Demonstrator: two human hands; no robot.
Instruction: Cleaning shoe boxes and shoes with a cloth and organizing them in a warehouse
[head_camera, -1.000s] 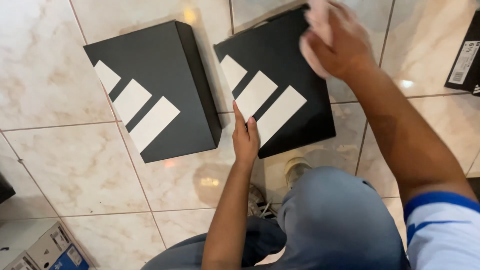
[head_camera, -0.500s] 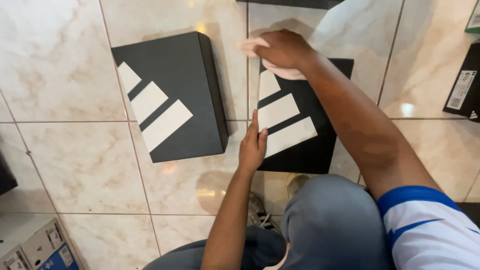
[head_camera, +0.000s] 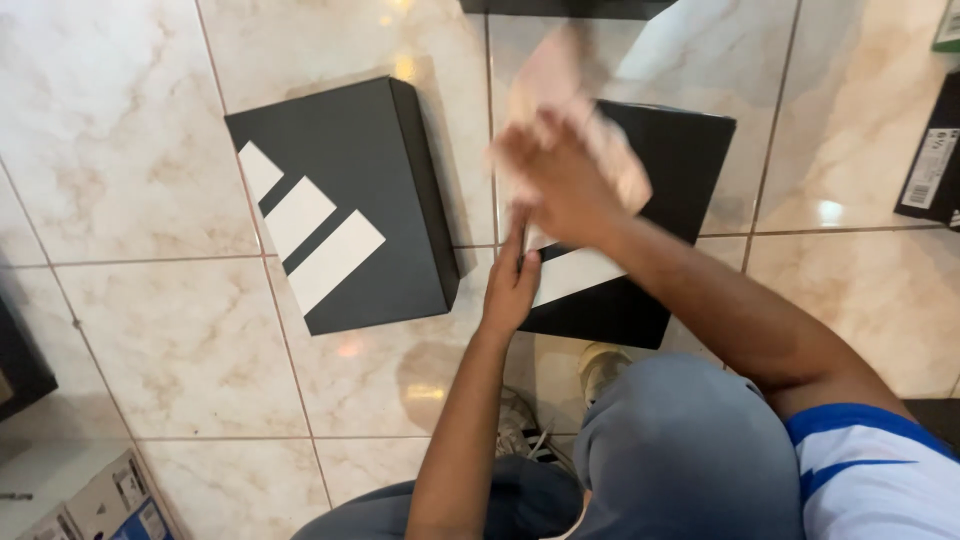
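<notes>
Here, two black boxes (head_camera: 345, 205), blurred cloth (head_camera: 570, 110) perhaps

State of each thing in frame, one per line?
left box: lid shut, flat on floor, untouched
right box: lid shut, flat on floor
cloth: pressed on right box, blurred
left hand: flat against right box's edge
right hand: gripping cloth
floor tiles: glossy

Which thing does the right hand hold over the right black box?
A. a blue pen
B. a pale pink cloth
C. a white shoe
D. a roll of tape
B: the right hand grips a pale pink cloth, blurred by motion, above the lid of the right black box, while the left hand rests at that box's near left edge.
</notes>
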